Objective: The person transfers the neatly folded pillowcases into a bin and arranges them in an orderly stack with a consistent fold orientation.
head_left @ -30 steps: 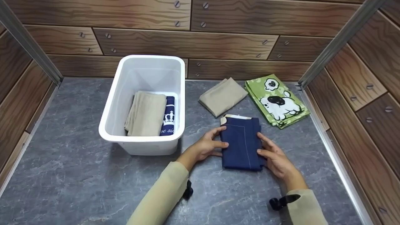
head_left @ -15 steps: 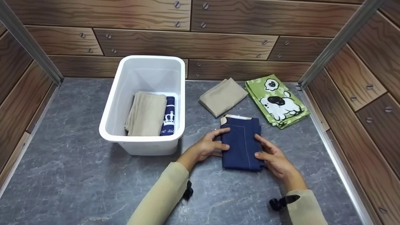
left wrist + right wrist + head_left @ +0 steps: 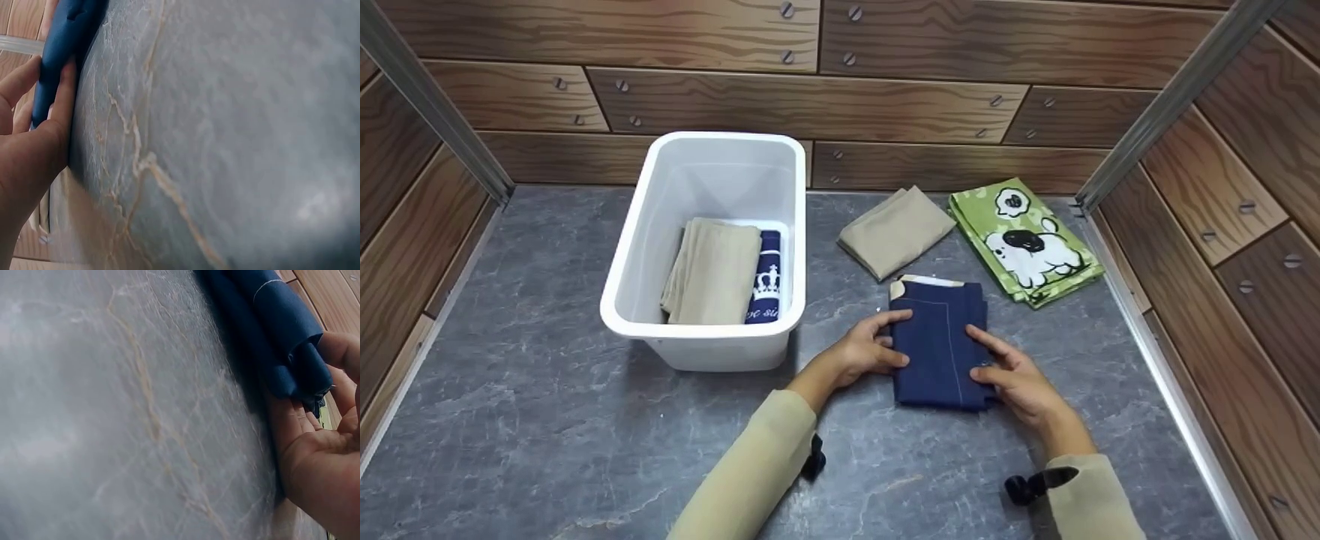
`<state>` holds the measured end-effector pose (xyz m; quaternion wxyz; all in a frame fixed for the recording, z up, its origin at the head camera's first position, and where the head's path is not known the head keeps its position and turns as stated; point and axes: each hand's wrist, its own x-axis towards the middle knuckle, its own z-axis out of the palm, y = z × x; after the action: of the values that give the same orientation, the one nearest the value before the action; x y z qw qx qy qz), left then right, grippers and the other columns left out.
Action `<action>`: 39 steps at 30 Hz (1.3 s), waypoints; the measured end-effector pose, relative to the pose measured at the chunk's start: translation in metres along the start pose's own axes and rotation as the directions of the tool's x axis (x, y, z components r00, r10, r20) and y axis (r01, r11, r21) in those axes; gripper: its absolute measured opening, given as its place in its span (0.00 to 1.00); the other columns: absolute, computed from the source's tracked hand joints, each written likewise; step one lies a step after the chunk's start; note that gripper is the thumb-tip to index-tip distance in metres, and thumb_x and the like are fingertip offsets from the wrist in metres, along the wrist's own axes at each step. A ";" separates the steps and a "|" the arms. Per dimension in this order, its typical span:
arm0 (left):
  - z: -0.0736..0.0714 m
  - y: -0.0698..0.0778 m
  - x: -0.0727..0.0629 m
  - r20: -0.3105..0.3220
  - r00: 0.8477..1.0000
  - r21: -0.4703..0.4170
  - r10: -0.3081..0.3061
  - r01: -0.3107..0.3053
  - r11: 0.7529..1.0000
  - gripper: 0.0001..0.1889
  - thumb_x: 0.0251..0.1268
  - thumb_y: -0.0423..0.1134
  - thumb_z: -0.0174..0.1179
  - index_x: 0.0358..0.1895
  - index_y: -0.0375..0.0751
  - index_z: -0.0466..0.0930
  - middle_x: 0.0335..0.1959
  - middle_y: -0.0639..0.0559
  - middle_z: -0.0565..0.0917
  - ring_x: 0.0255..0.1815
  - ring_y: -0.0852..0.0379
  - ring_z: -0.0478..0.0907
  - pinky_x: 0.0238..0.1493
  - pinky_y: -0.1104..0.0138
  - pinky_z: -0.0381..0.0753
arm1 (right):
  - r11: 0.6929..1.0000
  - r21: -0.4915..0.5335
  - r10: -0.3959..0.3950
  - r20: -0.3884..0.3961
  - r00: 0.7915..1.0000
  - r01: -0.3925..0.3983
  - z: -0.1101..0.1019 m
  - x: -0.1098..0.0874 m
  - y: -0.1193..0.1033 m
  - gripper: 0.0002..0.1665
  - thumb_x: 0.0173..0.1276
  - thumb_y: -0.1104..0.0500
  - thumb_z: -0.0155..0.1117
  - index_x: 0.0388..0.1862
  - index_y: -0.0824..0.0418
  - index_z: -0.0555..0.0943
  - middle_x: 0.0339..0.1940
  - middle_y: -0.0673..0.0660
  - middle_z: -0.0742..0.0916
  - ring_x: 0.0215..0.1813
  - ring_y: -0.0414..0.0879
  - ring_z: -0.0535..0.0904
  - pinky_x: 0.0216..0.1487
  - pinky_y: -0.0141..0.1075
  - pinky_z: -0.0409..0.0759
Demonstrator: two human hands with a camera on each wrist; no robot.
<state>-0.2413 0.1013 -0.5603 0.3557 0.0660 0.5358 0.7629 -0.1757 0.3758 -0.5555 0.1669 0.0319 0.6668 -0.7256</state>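
Note:
A folded navy cloth [image 3: 934, 345] with pale stitching lies on the grey marbled surface, a cream and white layer showing at its far end. My left hand [image 3: 866, 349] pinches its left edge, index finger and thumb on top; in the left wrist view, fingers of the left hand [image 3: 36, 138] lie on both faces of the cloth [image 3: 64, 42]. On the opposite edge, my right hand [image 3: 1020, 379] grips with index finger and thumb above. The right wrist view shows other fingers of the right hand [image 3: 320, 450] reaching beneath the rolled folds [image 3: 281, 320].
A white plastic bin [image 3: 705, 331] stands to the left, holding folded beige cloth [image 3: 716, 274] and a navy cloth with a white crown print [image 3: 766, 277]. Behind the work lie a folded beige cloth [image 3: 896, 232] and a green dog-print cloth [image 3: 1027, 244]. Wood-patterned walls [image 3: 810, 105] enclose the surface.
My right fingers have slid slightly inward over the navy cloth's right edge. The left index finger reaches a little further onto it, and the left thumb sits slightly lower. The cloth stays in place.

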 end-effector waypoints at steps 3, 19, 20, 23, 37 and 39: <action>0.000 0.000 0.000 0.008 1.000 -0.008 0.003 -0.003 1.000 0.44 0.51 0.10 0.60 0.74 0.44 0.66 0.57 0.34 0.80 0.50 0.45 0.83 0.44 0.55 0.87 | 1.000 -0.017 -0.014 0.007 1.000 0.014 0.000 0.000 0.001 0.47 0.64 0.75 0.62 0.80 0.62 0.57 0.82 0.59 0.51 0.66 0.38 0.72 0.58 0.33 0.80; 0.002 -0.001 -0.001 0.001 1.000 -0.001 -0.008 0.008 1.000 0.44 0.51 0.11 0.61 0.73 0.46 0.67 0.56 0.35 0.81 0.49 0.45 0.84 0.43 0.55 0.87 | 1.000 -0.023 -0.004 -0.018 1.000 0.003 0.001 -0.003 0.002 0.47 0.63 0.75 0.63 0.79 0.62 0.59 0.81 0.59 0.55 0.66 0.36 0.72 0.59 0.32 0.79; 0.002 -0.001 -0.001 0.001 1.000 -0.001 -0.008 0.008 1.000 0.44 0.51 0.11 0.61 0.73 0.45 0.67 0.55 0.35 0.81 0.48 0.45 0.84 0.44 0.55 0.87 | 1.000 -0.021 -0.004 -0.016 1.000 0.004 0.001 -0.003 0.002 0.47 0.63 0.75 0.63 0.79 0.62 0.58 0.81 0.60 0.55 0.66 0.36 0.72 0.59 0.32 0.79; 0.001 -0.001 -0.001 0.004 1.000 -0.004 -0.008 0.008 1.000 0.44 0.51 0.11 0.61 0.73 0.45 0.67 0.55 0.35 0.81 0.48 0.45 0.84 0.44 0.55 0.87 | 1.000 -0.015 -0.006 -0.020 1.000 0.006 0.001 -0.004 0.002 0.47 0.62 0.76 0.62 0.79 0.63 0.58 0.81 0.61 0.56 0.65 0.37 0.73 0.58 0.33 0.80; -0.001 0.000 -0.002 -0.004 1.000 -0.008 -0.005 0.005 1.000 0.43 0.52 0.11 0.61 0.73 0.45 0.66 0.55 0.35 0.81 0.48 0.46 0.84 0.45 0.54 0.87 | 1.000 -0.018 0.022 -0.031 0.999 -0.022 0.002 -0.002 0.000 0.47 0.62 0.75 0.63 0.79 0.59 0.59 0.80 0.63 0.58 0.62 0.44 0.78 0.54 0.37 0.83; -0.001 0.000 -0.002 -0.004 1.000 -0.015 -0.001 0.001 1.000 0.44 0.51 0.11 0.60 0.73 0.45 0.66 0.56 0.34 0.81 0.49 0.45 0.83 0.45 0.54 0.87 | 0.999 -0.014 0.029 -0.036 0.999 -0.030 0.003 -0.001 -0.001 0.47 0.62 0.76 0.62 0.79 0.59 0.59 0.79 0.64 0.59 0.61 0.45 0.79 0.54 0.38 0.84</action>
<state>-0.2399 0.0990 -0.5604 0.3557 0.0617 0.5309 0.7667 -0.1743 0.3730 -0.5540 0.1659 0.0535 0.6744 -0.7175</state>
